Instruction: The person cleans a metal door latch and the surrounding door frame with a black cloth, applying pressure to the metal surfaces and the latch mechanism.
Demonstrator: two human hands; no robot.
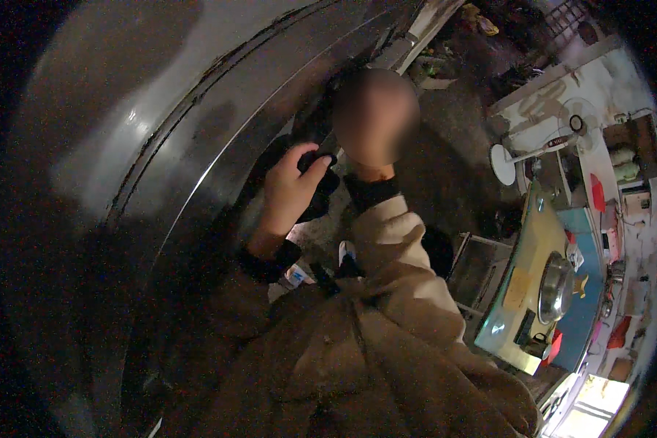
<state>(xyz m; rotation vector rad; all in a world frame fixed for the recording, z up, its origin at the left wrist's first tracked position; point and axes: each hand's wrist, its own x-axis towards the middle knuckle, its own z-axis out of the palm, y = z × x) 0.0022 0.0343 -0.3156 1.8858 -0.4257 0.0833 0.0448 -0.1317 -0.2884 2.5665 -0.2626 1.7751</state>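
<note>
My left hand (pixel 285 193) is at the middle of the view, its thumb and fingers curled around a small black thing (pixel 312 156) whose kind I cannot make out. More dark material hangs just below that grip, lost in shadow. My right hand (pixel 377 117) reaches farther forward, to the right of the left one. A blurred patch covers it, so neither its fingers nor anything in them can be made out. Both hands are close to the edge of a large, dark, glossy panel (pixel 190 109) with long seams on the left.
To the right stands a glass-topped table (pixel 515 306) with a metal basin (pixel 555 288) and a mug (pixel 537 346). A white standing fan (pixel 502 164) is behind it. Below the table's near side is a metal-framed rack (pixel 482 270). My shoe (pixel 346 252) shows on the floor.
</note>
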